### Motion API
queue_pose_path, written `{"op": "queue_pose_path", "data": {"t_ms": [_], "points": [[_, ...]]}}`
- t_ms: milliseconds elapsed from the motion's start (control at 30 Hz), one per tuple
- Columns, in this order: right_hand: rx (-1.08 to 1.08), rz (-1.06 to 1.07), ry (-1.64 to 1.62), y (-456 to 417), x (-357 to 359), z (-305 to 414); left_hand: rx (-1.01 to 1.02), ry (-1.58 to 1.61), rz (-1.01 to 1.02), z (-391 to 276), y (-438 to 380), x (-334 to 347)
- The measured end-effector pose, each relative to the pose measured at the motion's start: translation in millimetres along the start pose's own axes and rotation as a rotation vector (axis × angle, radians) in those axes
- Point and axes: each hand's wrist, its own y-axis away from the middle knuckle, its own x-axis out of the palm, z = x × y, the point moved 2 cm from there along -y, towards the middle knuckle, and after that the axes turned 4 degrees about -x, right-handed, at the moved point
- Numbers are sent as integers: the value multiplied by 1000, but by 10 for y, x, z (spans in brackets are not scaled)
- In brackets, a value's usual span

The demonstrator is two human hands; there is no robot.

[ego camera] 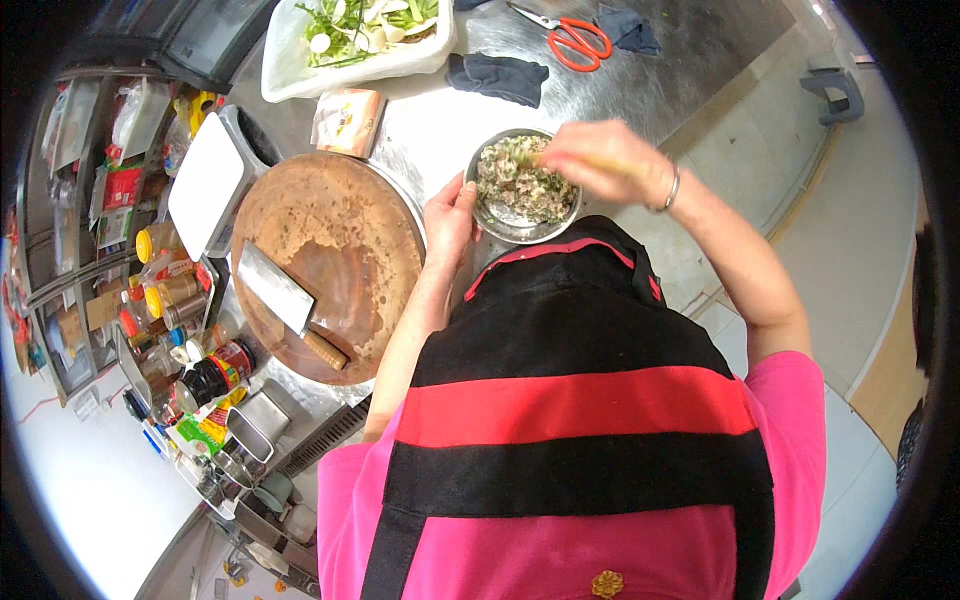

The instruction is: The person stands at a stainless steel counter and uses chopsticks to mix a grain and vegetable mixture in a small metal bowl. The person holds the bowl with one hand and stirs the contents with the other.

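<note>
A round metal bowl [523,238] sits at the near edge of the steel table, close to my apron. Inside it is a chunky mixture [525,184] of what looks like minced meat with chopped greens. My left hand [451,217] grips the bowl's left rim, thumb on top. Over the right side of the bowl, my right hand [600,161] is closed around a pair of light wooden chopsticks [611,163], blurred by motion. Their tips are in the mixture, partly coated with it.
Left of the bowl, a cleaver [277,286] lies on a round wooden chopping block [360,217]. Beyond are a tissue pack [347,121], a lined tub [360,79] of cut vegetables, dark cloths [499,78] and red-handled scissors [577,45]. Seasoning bottles [217,373] crowd the far left.
</note>
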Motion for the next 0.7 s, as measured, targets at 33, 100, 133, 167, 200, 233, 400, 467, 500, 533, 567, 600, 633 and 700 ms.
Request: {"op": "queue_pose_path", "data": {"t_ms": [33,100,133,167,200,233,400,467,500,533,567,600,633,700], "points": [[115,20,-48,-13,-83,-123,5,-15,9,-5,0,-17],[449,-63,-275,109,-11,-313,15,-30,21,-20,-15,-4],[524,-81,-335,152,15,-365,16,-30,19,-12,-14,11],[552,-92,-352,136,12,-351,14,-32,11,-5,-6,0],[580,-102,-369,131,6,-314,5,-16,6,-10,-1,-9],[608,-112,-386,121,-7,-261,-4,1,1,-19,5,-17],[458,-108,-291,71,-242,389,-81,67,3,-44,57,-8],[318,-126,-226,82,-116,533,-85,97,35,-24,64,-3],[276,-146,-151,76,-27,575,-84,116,16,-9,73,6],[277,-205,-155,57,39,639,-84,135,-3,14,92,25],[294,-254,-155,41,128,682,-86,151,-17,32,101,53],[309,-301,-162,14,232,712,-90,175,-38,43,122,78],[217,-298,-137,-37,324,750,-93,199,-59,49,143,111],[147,-168,-88,7,472,789,-45,236,-71,70,129,112]]}}
